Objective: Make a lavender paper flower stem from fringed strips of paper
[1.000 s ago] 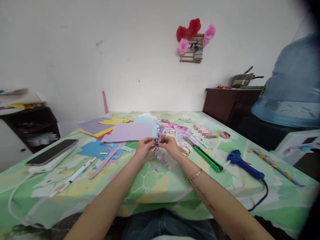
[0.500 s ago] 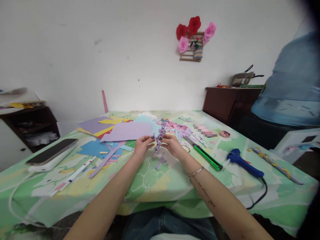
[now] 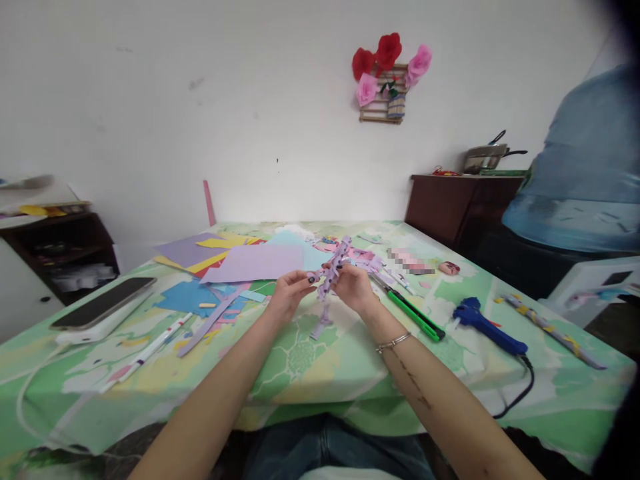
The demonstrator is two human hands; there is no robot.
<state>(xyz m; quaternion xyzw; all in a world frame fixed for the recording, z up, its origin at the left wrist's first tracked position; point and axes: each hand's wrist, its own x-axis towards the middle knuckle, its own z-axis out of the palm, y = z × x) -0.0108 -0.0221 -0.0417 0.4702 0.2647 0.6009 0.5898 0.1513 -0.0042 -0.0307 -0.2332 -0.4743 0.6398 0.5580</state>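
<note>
In the middle of the head view my right hand (image 3: 351, 287) grips a narrow lilac paper craft piece (image 3: 336, 265) with dark spots and small tabs along it, tilted up to the right. My left hand (image 3: 293, 293) is beside it, thumb and finger pinched at a small lilac bit that touches or joins the piece's left side; I cannot tell which. Just below the hands, a short folded lilac paper strip (image 3: 321, 327) lies on the tablecloth. Part of the craft piece is hidden behind my right fingers.
A green utility knife (image 3: 415, 315), a blue glue gun (image 3: 490, 327) with a cord and a wrapped lilac-yellow stick (image 3: 553, 330) lie to the right. Lilac card (image 3: 255, 262) and paper scraps spread behind and left. A phone (image 3: 105, 303) and white pens (image 3: 150, 350) are at left.
The craft piece has moved slightly right and leans more to the right. My right hand has turned and closed further around it; my left hand has shifted a little right.
</note>
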